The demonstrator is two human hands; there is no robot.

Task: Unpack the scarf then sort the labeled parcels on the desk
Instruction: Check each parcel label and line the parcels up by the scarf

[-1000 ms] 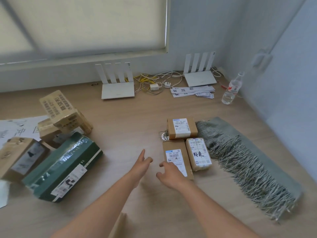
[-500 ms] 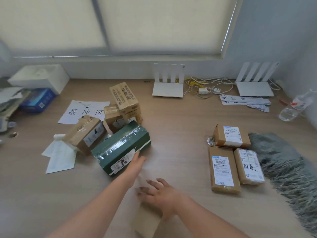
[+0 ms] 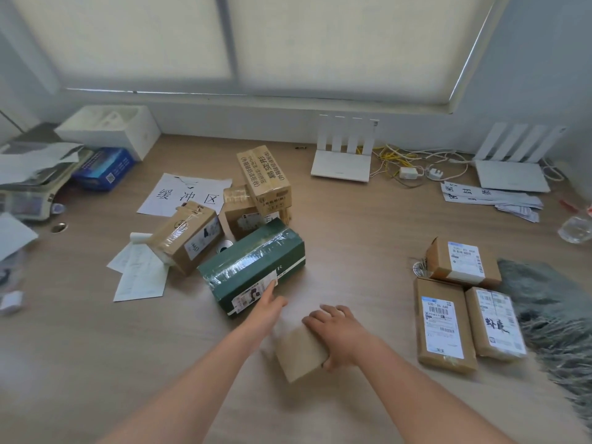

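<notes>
**Entry: parcel sorting, part done**

- Scarf (image 3: 551, 302): grey and fringed, lying out of its packing on the right of the desk (image 3: 352, 238), just beside the sorted group. Unpacking is judged complete.
- Sorted group (image 3: 443, 328): three brown labelled parcels, labels up, set close against one another.
- Small brown parcel (image 3: 299, 354): plain face up, near the desk's front edge, between the two forearms.
- Right hand (image 3: 341, 331): fingers lie over the top of the small brown parcel and the thumb is curled at its near corner, so this hand holds it.
- Left hand (image 3: 266, 305): fingers straight, tips touching the white label of the green box (image 3: 253, 261). It grips nothing.
- Unsorted heap (image 3: 243, 213): the green box lies at the front, with three brown cartons leaning together behind it, beside a printed sheet (image 3: 185, 195).
- Step in hand, as judged: sorting. One parcel is held while the next is being reached for.
- Next move calls for:
  - turning the small brown parcel to find its label;
  - setting it with its matching group;
  - taking a proper grip on the green box, which looks wide for one hand and may slip because of its glossy tape.
- Hard to make out:
  - The label of the small brown parcel is not in view, possibly underneath.
  - Whether that parcel rests on the desk or is lifted clear cannot be told.
  - The print on all labels is too small to read.
  - The rearmost carton is partly hidden by its neighbours.
  - The scarf and a water bottle (image 3: 576, 229) are cut off at the right edge, and the clutter at the far left is blurred
</notes>
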